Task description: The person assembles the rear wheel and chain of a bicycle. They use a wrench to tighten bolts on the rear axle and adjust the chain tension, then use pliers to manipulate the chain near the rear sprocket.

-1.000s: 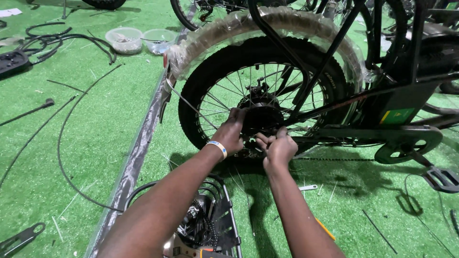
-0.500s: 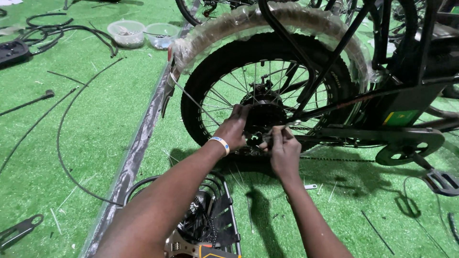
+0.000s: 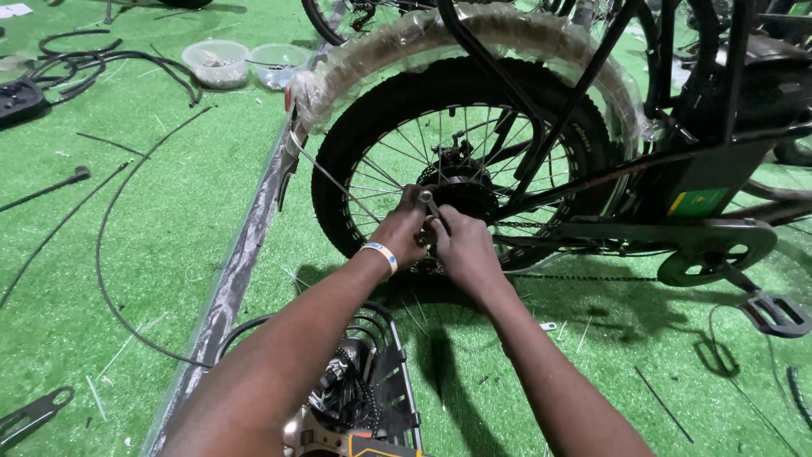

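Two clear plastic bowls (image 3: 241,63) are seen at upper left on the green turf floor (image 3: 169,211), beside loose black cables (image 3: 110,59). At centre, the left hand (image 3: 402,233) is closed against the hub (image 3: 461,195) of the rear wheel (image 3: 461,165), apparently as a brace. The right hand (image 3: 461,250) is wrapped around a small metal wrench (image 3: 431,203) seated at the axle. A pedal (image 3: 774,315) lies at right.

My left hand (image 3: 402,233) and right hand (image 3: 461,250) meet at the rear wheel's hub (image 3: 461,195), gripping a small metal wrench (image 3: 431,205); the bicycle stands on the green floor (image 3: 169,211).
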